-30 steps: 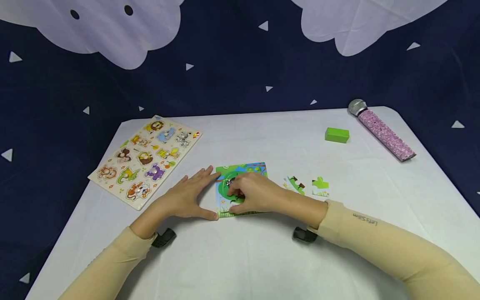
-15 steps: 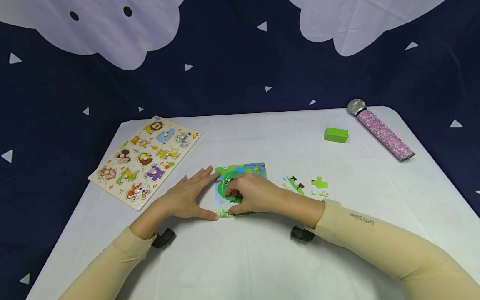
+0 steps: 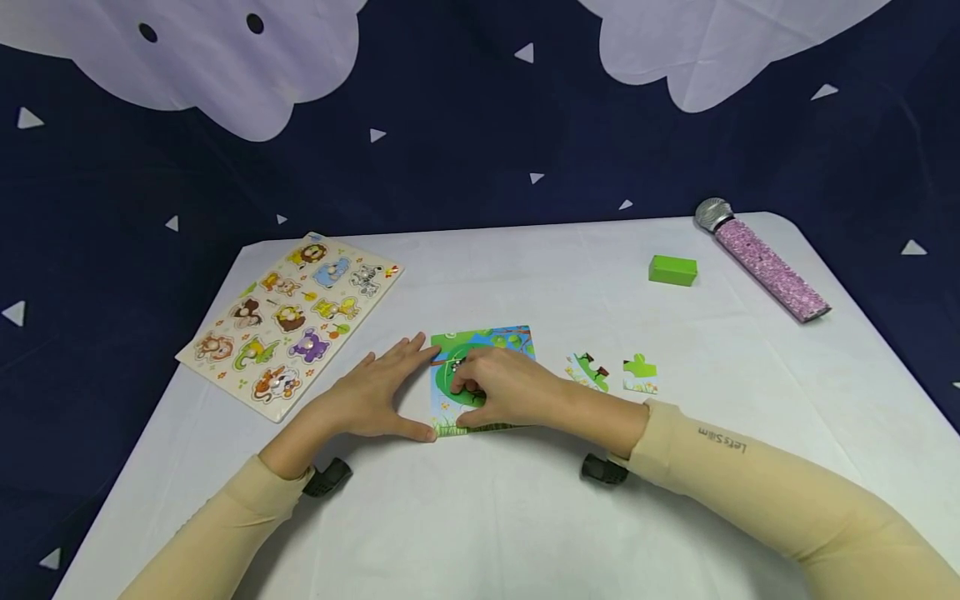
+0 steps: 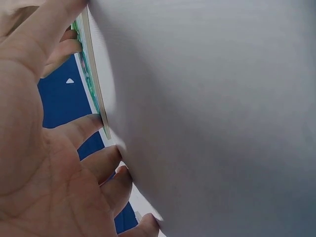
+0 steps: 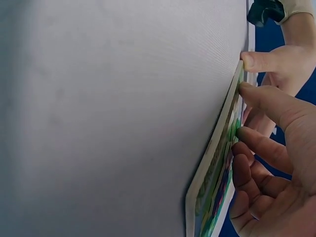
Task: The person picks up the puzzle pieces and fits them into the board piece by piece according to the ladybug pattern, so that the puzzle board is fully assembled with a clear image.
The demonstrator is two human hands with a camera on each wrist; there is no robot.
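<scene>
A small square jigsaw puzzle (image 3: 517,337) with a green and blue picture lies in front of me on the white table. My left hand (image 3: 375,390) is spread flat at its left side, thumb and forefinger touching the edge. Over the puzzle, my right hand (image 3: 513,387) bends down with its thumb and forefinger across a puzzle piece (image 3: 474,398) at the lower left. The right wrist view shows those fingertips (image 5: 243,132) right at the puzzle's face, the other fingers curled; the palm hides much of the picture in the head view.
Two loose puzzle pieces, one with dark wheels (image 3: 589,372) and one green (image 3: 640,373), lie right of the puzzle. A wooden animal puzzle board (image 3: 300,321) is at the left. A green block (image 3: 672,270) and a pink glittery microphone (image 3: 768,265) are at the back right.
My right hand has shifted very slightly over the puzzle, and its forearm a little to the left. The left hand stays in place; the loose pieces have not moved.
</scene>
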